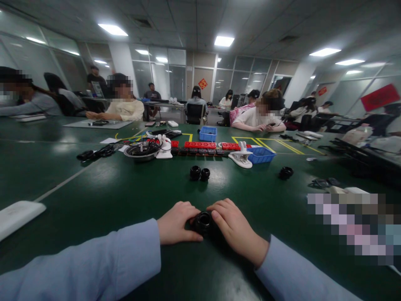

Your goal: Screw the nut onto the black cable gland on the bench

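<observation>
Room: open-plan workroom under ceiling light panels, glass partitions behind; several other people sit at the far edge of the shared table and at desks beyond, their hands on their own work.
Table [103, 196]: large, dark green, with a pale line running across its left part and yellow marked boxes toward the far side.
White pad [17, 215]: flat, at the left edge, well apart from the hands.
Far row: a round metal dish [140, 151] with cables beside it, a strip of red blocks [200, 145], two blue bins [208, 133] and [261, 154], and a white clamp [240, 159] touching the nearer bin.
Loose fittings: a pair of black threaded fittings [199, 173] side by side mid-table; a single black fitting [285, 172] further right, apart from the pair.
Sleeves: light blue, both forearms resting low on the table.
Left hand [175, 223]: fingers curled narrowly round the left side of the held piece, thumb along the table.
Right hand [233, 228]: fingers bent over the right side of the same piece, closed on it.
Black ring fitting [203, 221]: between the two hands, close to the near edge, open mouth up, resting on or just above the table; which cannot be told.
Step in hand (judged): two-handed work on the fitting, likely twisting its parts together or apart.
Next move calls for (judged): one hand gripping firm while the other turns, piece kept level.
</observation>
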### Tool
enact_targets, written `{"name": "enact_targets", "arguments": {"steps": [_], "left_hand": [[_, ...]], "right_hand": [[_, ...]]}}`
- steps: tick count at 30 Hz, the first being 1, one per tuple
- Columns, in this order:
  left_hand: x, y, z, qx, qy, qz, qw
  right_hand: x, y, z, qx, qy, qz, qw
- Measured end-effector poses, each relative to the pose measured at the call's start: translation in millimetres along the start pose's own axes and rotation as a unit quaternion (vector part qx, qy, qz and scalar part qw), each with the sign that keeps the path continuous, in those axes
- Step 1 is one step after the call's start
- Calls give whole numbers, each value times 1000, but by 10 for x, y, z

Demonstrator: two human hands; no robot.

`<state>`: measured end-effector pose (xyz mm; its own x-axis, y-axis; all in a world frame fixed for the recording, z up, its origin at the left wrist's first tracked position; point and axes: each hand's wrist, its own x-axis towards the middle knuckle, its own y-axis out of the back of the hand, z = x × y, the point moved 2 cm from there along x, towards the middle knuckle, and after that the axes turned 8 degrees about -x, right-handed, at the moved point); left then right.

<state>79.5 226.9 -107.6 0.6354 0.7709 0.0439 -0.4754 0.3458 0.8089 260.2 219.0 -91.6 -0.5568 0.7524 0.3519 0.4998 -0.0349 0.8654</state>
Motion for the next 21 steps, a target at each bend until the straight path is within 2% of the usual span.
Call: {"name": "enact_targets", "arguments": {"steps": [13,21], "left_hand": [[-12,-1,14,7,15,15,1000],[6,-33,13,21,21,42,999]], "right_hand": [[52,-28,188,-26,-29,28,999],[83,-131,253,-29,-48,82,995]]}}
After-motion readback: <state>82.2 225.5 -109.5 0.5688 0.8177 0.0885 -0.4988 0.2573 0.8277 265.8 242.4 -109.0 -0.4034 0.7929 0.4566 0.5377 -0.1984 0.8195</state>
